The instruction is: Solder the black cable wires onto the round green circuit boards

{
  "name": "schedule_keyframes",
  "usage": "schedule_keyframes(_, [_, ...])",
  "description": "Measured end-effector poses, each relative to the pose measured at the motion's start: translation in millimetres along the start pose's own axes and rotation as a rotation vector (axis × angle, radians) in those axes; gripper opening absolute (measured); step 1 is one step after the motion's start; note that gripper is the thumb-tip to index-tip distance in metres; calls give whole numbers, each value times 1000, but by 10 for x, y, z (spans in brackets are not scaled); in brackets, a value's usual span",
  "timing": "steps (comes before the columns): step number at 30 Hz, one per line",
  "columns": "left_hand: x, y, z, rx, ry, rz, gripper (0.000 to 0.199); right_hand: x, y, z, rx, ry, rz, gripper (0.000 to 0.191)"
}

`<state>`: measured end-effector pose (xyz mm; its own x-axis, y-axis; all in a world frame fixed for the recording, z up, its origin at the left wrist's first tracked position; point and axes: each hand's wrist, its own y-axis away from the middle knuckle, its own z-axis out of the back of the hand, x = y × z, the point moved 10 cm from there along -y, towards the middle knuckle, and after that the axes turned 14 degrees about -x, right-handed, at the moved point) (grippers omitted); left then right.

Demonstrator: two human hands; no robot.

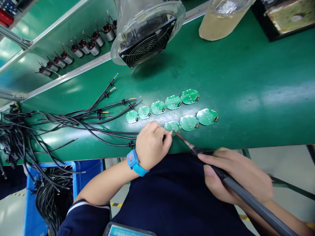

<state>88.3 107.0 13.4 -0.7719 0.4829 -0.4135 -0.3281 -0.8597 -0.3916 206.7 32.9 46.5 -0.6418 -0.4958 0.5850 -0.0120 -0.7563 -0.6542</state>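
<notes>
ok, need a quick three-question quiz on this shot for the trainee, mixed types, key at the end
1. True or false: the left hand is the one with the watch at its wrist.
2. Fill in: the right hand holds the ____.
3. How many boards are in the row nearer the fan?

Key: 1. True. 2. Iron. 3. Five.
</notes>
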Motion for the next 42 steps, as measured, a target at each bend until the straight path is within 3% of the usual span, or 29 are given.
schedule_keyframes(8, [-12,-13,-7,-12,-53,3,24,59,24,-46,22,49,42,17])
schedule_keyframes(14, [-7,-13,-41,21,-85,26,22,12,-16,27,-20,17,-8,19])
schedule_keyframes(18, [28,-31,-85,117,-76,73,20,-56,5,42,-35,2,-53,23])
schedule_keyframes(25, [99,-155,-281,434,25,139,17,-76,19,-3,-27,-16,-67,23])
schedule_keyframes(28, [133,-197,-339,502,50,156,18,-76,17,-4,-24,-21,-64,23])
schedule_keyframes(42, [139,-189,-339,507,-2,179,18,-79,-29,-27,-25,-44,-66,18])
